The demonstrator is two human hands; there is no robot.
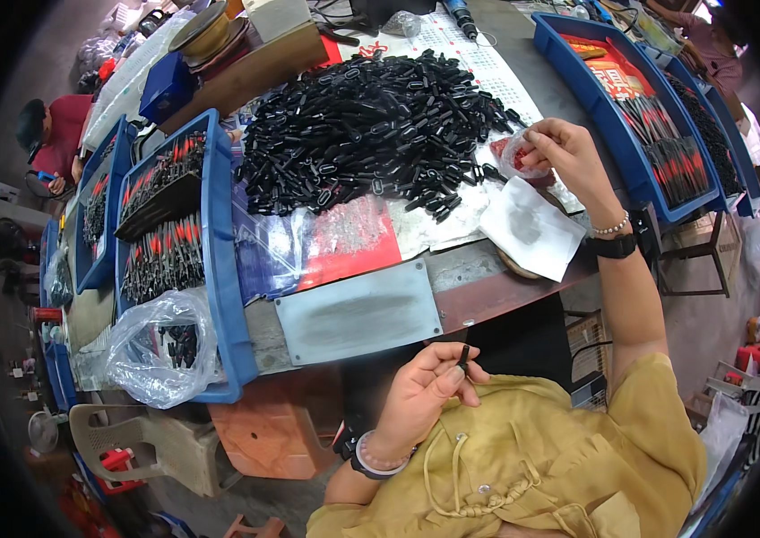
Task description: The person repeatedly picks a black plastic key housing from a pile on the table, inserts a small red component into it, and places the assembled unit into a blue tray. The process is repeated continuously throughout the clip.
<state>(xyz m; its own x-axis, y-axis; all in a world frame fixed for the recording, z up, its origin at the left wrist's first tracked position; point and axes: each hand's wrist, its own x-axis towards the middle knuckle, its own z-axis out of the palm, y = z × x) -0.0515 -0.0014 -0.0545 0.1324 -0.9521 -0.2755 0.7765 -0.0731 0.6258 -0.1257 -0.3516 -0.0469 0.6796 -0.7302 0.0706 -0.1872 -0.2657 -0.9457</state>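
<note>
Below the big heap of black plastic parts, close to the chest: left hand curled, wrist bent back, fingers folded in, thumb and forefinger pinched shut on one small black part held upright just off the near edge of the workbench. Beaded bracelet and dark band on that wrist.

Right of the heap, at its lower right corner: right hand stretched out on a long forearm, palm turned down, fingertips closed on the rim of a small clear bag with red pieces inside. Pearl bracelet and black watch on that wrist. Just below the hand, a white sheet lying flat over the bench edge.

Left of the heap: a blue tray packed with rows of black-and-red pieces, a black block lying across the middle. Further left of it, a second blue tray with similar pieces. At the near end of the first tray, a crumpled clear plastic bag holding a few black parts.

Far right of the heap: a blue bin with a red-and-orange printed sheet at its back end and bundled black-and-red pieces toward the front; beyond it another blue bin filled with dark parts.

Below the heap, on the near edge: a dull grey metal plate, beside red and clear plastic sheets.
</note>
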